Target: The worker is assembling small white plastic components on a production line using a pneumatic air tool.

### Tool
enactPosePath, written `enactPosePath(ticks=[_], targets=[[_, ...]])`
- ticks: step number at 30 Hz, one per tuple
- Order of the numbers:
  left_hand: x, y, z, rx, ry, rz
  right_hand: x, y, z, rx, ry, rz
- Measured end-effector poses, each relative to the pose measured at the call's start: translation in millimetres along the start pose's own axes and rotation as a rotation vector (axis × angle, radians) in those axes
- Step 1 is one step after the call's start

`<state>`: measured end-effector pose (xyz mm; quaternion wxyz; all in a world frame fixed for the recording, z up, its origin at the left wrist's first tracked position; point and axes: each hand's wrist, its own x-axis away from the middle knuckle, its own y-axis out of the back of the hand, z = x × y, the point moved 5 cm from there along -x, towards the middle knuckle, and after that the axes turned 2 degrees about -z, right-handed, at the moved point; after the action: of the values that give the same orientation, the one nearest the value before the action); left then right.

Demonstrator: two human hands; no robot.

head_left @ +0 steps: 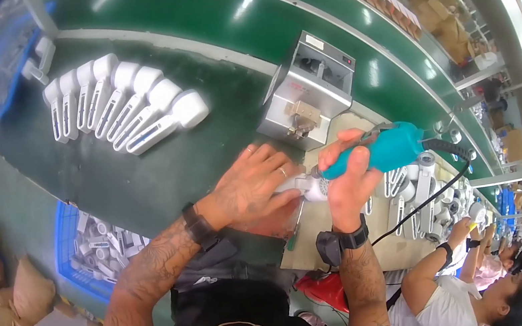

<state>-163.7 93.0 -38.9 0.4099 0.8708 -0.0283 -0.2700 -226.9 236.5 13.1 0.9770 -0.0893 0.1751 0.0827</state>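
My right hand (pixel 350 180) is wrapped round a teal electric screwdriver (pixel 390 147), which lies nearly level with its black cord leaving the far right end. The driver's tip points left, at a white plastic housing (pixel 314 189) with a round, slotted end; whether it touches a screw is too small to tell. My left hand (pixel 254 184) grips this housing from the left, its fingers hiding most of the handle. Beyond the hands stands a grey metal screw feeder (pixel 308 92).
White handled devices (pixel 131 105) lie fanned out in a row on the green table (pixel 161 171). More white parts (pixel 424 196) cover the bench at right, where co-workers (pixel 442 291) sit. At lower left stands a blue crate (pixel 73 258) of small white parts. The screwdriver's cord (pixel 416 210) droops across the right bench.
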Motion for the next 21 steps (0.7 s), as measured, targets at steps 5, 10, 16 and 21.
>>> enactPosePath(ticks=[5, 10, 16, 21], targets=[[1.6, -2.6, 1.1, 0.004, 0.01, 0.022, 2.1, 0.6, -7.9, -0.011, -0.009, 0.015], [2.9, -4.6, -0.2, -0.015, 0.015, 0.063, 7.3, -2.6, -11.8, -0.018, -0.027, 0.047], [1.3, -5.3, -0.2, -0.041, 0.007, 0.07, 6.4, -1.6, -12.2, 0.001, -0.025, 0.021], [1.1, -4.4, -2.4, -0.044, -0.035, 0.058, 8.2, -0.8, 11.5, 0.111, -0.034, -0.017]])
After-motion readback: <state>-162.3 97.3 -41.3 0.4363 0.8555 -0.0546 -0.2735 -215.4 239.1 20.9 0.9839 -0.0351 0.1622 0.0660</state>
